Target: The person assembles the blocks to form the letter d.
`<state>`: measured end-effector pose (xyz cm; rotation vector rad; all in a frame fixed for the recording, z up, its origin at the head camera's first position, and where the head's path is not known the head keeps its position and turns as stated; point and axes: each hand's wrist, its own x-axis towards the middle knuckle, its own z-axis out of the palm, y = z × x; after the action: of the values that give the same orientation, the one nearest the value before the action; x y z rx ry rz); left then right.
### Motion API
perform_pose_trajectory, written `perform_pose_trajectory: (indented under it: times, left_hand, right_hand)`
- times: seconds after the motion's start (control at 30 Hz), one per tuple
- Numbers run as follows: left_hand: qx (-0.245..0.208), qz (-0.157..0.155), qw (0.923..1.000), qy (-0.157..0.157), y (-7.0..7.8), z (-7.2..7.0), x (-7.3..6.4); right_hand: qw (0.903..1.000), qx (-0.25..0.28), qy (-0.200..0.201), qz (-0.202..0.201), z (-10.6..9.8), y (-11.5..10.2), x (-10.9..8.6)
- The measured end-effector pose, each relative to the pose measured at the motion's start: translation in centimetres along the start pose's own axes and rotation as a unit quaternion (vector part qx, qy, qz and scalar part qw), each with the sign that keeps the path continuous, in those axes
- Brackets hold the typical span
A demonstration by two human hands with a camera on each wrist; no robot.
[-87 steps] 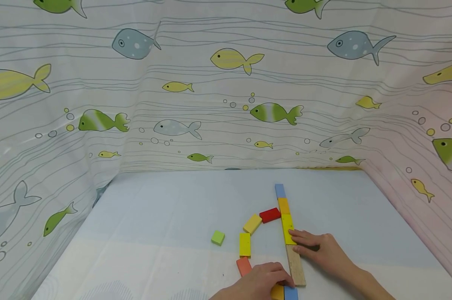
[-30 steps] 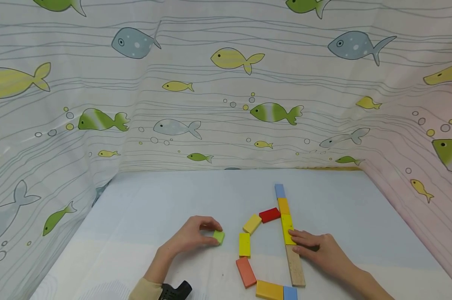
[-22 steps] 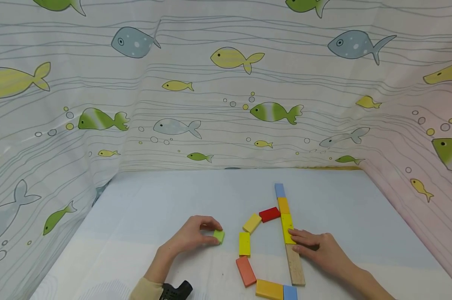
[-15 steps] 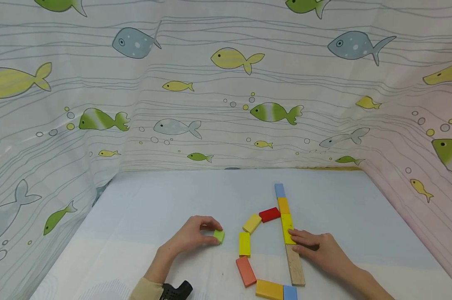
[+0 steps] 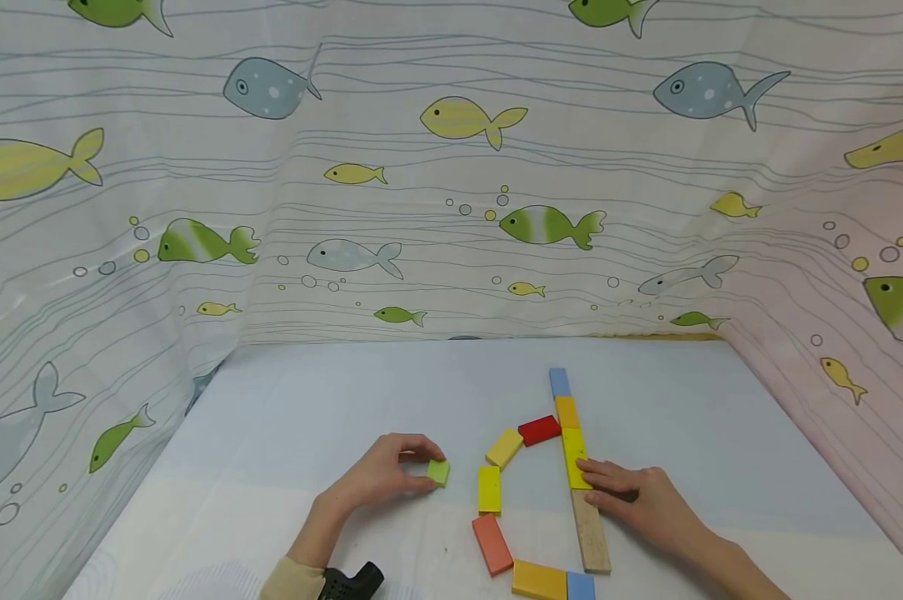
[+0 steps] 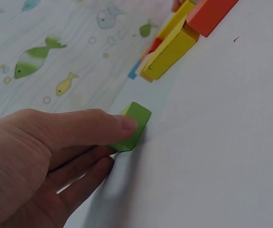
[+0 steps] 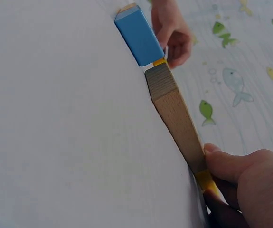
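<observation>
My left hand (image 5: 386, 471) pinches a small green block (image 5: 439, 473) between thumb and fingertips, at the left of the block outline. In the left wrist view the thumb lies across the green block's face. My right hand (image 5: 650, 498) rests its fingertips on the bright yellow block (image 5: 575, 454) and its thumb at the edge of the plain wooden block (image 5: 591, 533), where these two meet end to end. The right wrist view shows the thumb right at this joint.
A straight row continues back through an orange-yellow block (image 5: 566, 412) to a blue block (image 5: 560, 382). A curve joins it on the left: red (image 5: 540, 430), pale yellow (image 5: 505, 448), yellow (image 5: 489, 490), coral (image 5: 492, 544), orange (image 5: 539, 579) and blue blocks (image 5: 581, 586). Fish-patterned cloth (image 5: 451, 192) walls the table (image 5: 309, 400).
My left hand has left the orange block at the front, moved left and back, and taken the green block between its fingertips. The right hand stays in place.
</observation>
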<state>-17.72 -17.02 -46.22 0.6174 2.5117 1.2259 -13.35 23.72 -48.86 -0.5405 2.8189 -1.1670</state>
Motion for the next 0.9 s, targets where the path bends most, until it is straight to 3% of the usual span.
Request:
perform_pose_trajectory:
  times: [0.27, 0.47, 0.7, 0.9]
  left_hand:
    - [0.034, 0.017, 0.9993, 0.003, 0.0, 0.2, 0.3]
    - [0.029, 0.031, 0.9991, 0.01, 0.7, 0.4, 0.3]
    - [0.009, 0.065, 0.9978, 0.009, 2.9, 1.7, 0.6]
    - [-0.008, 0.095, 0.9954, -0.009, 5.8, 4.3, 0.4]
  right_hand:
    - [1.0, 0.002, 0.005, -0.001, -0.1, 0.0, -0.1]
    - [1.0, 0.005, 0.001, 0.008, -0.2, -0.1, -0.1]
    - [1.0, 0.006, 0.003, 0.0, -0.3, -0.2, 0.0]
    - [0.9999, 0.011, -0.004, -0.002, -0.3, -0.1, 0.1]
